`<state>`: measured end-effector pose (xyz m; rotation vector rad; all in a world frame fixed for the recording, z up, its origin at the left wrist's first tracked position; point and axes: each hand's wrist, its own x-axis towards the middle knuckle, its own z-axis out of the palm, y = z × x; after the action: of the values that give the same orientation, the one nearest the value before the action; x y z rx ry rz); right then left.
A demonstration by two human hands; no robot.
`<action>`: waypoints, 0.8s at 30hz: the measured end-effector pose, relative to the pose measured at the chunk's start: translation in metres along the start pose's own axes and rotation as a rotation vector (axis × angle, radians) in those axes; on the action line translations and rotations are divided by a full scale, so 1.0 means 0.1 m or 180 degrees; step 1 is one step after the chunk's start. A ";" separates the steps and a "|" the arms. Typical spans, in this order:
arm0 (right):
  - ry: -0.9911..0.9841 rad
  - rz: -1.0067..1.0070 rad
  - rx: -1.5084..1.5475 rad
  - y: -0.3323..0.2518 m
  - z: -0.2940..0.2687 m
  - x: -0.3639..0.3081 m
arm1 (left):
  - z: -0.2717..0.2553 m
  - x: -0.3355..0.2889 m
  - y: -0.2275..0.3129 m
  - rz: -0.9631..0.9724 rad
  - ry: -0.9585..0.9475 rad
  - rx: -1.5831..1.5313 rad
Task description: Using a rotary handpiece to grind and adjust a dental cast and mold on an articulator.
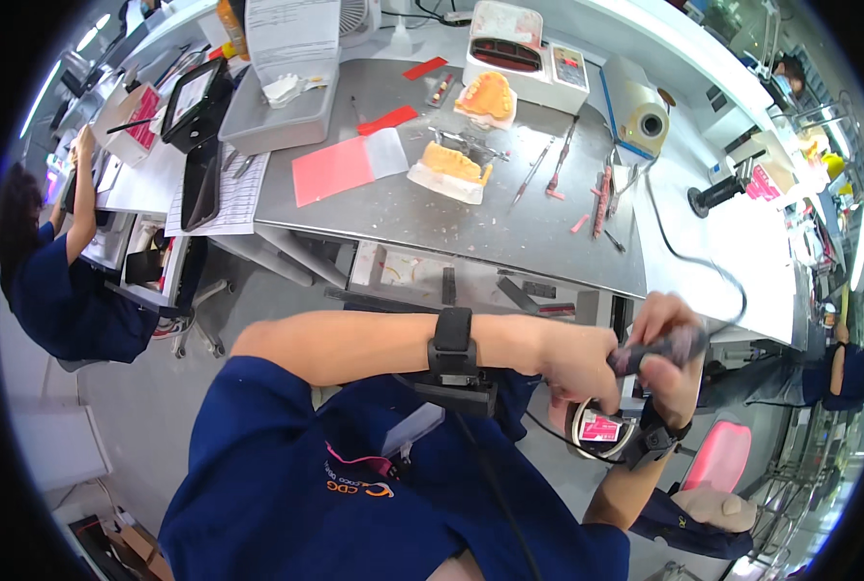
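Currently, a dark handpiece [656,354], blurred, is held just off the desk [732,257], in front of the near right corner of its metal sheet [383,218]; it is clamped in the fingers of the right hand [681,382]; the left hand [579,362] is curled beside its left end, though whether those fingers are closed on it cannot be told. A cable [682,257] is looped over the desk's right part toward the handpiece; the open drawer [393,269] is set under the front edge, left of the hands. Two tooth casts are placed well back from the hands, one [487,97] near the sheet's rear edge, one [448,172] nearer the front; between the latter and the right edge, slim instruments [602,198] are laid, so that elbow room is left mainly before the front edge.
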<state>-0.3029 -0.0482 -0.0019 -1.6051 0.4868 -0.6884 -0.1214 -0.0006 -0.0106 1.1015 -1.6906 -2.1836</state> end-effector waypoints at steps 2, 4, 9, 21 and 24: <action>-0.0027 -0.0244 -0.0404 0.11 -0.06 -0.09 | 0.10 0.14 -0.22 0.0515 0.0995 0.0646; 0.0903 -0.0130 -0.0203 0.07 0.20 -0.08 | 0.18 0.23 -0.28 0.1784 0.3230 0.1804; 0.2781 -0.0430 0.0100 0.21 0.23 0.11 | -0.26 0.57 0.01 0.1723 0.3201 0.2935; 0.3541 -0.0046 0.1360 0.61 -0.79 0.24 | -0.72 0.88 0.12 0.1290 0.3491 0.4134; 0.3699 0.0073 0.1178 0.60 -0.80 0.34 | -0.91 1.07 0.10 0.1329 0.3487 0.4022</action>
<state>-0.3280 -0.1385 -0.0513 -0.7180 1.1182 -1.5754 -0.1430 -0.1318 -0.0575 1.4539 -2.1791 0.0878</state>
